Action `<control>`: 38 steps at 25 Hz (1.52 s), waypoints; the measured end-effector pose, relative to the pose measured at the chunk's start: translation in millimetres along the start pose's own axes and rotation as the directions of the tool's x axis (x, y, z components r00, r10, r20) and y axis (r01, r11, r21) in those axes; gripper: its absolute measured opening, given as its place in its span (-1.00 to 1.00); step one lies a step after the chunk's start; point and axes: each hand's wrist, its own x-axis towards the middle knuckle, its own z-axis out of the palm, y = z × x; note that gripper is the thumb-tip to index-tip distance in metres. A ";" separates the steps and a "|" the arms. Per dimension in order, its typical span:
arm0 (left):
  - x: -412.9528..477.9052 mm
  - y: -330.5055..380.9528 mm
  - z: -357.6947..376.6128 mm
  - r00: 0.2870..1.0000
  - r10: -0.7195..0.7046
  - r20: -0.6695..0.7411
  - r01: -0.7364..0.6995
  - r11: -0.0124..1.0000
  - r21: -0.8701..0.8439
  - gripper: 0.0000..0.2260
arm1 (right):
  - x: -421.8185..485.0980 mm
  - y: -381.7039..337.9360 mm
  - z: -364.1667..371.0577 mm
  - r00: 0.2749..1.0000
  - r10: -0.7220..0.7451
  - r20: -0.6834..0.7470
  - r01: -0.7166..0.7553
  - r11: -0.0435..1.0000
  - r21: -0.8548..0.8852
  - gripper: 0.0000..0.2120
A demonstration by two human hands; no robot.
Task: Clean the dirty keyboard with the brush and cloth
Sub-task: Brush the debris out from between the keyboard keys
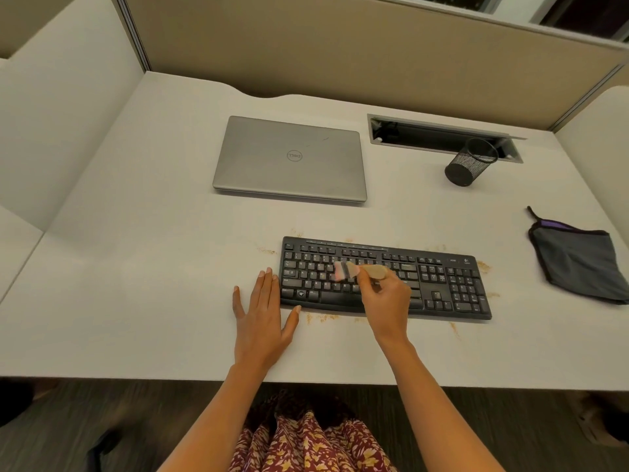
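1. Patterned fabric [313, 444] over the lap is seen at the bottom edge, below the front of the table [136, 301]. Both forearms are extended over it.
2. The left hand [260, 308] is laid flat on the table with straight fingers, just beside the left end of the keyboard [452, 284]. The thumb appears to touch the front-left corner. Nothing is held.
3. The right hand [386, 301] is curled round the wooden handle of the brush [360, 271]. The bristles are pointed left and set on the letter rows; they are blurred.
4. The keyboard's long axis is run left to right across the table, with the right end slightly nearer the front edge. The brush is held roughly along that axis.
5. Brushing is judged to be the step in hand. The number pad lies to the right of the right hand and would be reached by a sweep along the long axis.
6. The cloth [578, 264] is laid well apart, beyond the keyboard's right end, so it is nearer the right hand, which is occupied.
7. Crumbs [321, 317] are scattered on the table round the keyboard.
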 end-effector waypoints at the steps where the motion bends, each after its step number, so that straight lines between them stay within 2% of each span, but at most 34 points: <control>1: 0.0 0.0 0.0 1.000 -0.001 0.002 0.001 1.000 0.002 -0.34 | 2.8 -0.9 -1.7 1.000 0.003 -0.016 -0.003 1.000 -0.009 -0.84; 5: -0.1 0.6 -0.3 1.000 0.014 0.007 -0.014 1.000 -0.004 -0.35 | -2.3 -7.7 -7.0 0.999 -0.037 0.029 0.037 0.999 0.027 -0.83; 7: 0.0 1.2 -1.1 1.000 0.025 0.005 -0.025 1.000 -0.005 -0.37 | -9.9 -6.3 -6.4 0.998 -0.007 0.062 0.003 0.997 0.071 -0.79; 11: 0.3 0.7 -1.0 0.999 0.037 0.012 -0.037 0.999 -0.005 -0.38 | -7.6 7.9 -16.7 0.993 0.107 -0.045 -0.104 0.992 0.068 -0.83; 17: -0.5 0.5 -0.7 0.999 0.051 0.015 -0.051 0.999 -0.014 -0.37 | 9.3 21.7 -54.9 0.974 0.089 -0.207 -0.106 0.992 -0.069 -0.80; 19: -1.3 0.3 -1.2 0.998 0.056 0.010 -0.056 0.998 -0.007 -0.37 | 12.5 18.3 -57.4 0.968 0.090 -0.236 -0.103 0.994 -0.046 -0.82; 22: 4.2 6.2 -4.3 0.999 0.042 -0.016 -0.042 0.999 -0.027 -0.36 | 10.3 8.3 -47.6 0.983 0.082 -0.162 -0.076 0.996 0.043 -0.83; 26: 25.2 28.9 -12.9 0.996 0.079 -0.032 -0.081 0.995 -0.056 -0.38 | 6.7 7.4 -35.7 0.994 0.065 -0.092 -0.064 0.998 0.016 -0.91; 28: 33.7 39.8 -12.9 0.994 0.113 -0.012 -0.114 0.992 -0.055 -0.37 | 10.3 11.4 -38.3 0.991 0.066 -0.112 -0.069 0.997 -0.018 -0.91; 32: 43.8 55.4 -6.2 0.988 0.151 0.046 -0.150 0.988 -0.028 -0.36 | 19.8 18.6 -48.6 0.988 -0.047 -0.144 0.023 0.985 -0.170 -0.83; 35: 52.4 67.1 -1.6 0.978 0.185 0.095 -0.182 0.983 -0.033 -0.33 | 19.0 15.3 -49.1 0.988 -0.024 -0.155 0.014 0.998 -0.064 -0.85; 38: 63.4 76.4 0.6 0.963 0.217 0.161 -0.215 0.976 -0.029 -0.29 | 15.5 20.5 -47.9 0.996 -0.028 -0.080 0.024 0.999 -0.046 -0.89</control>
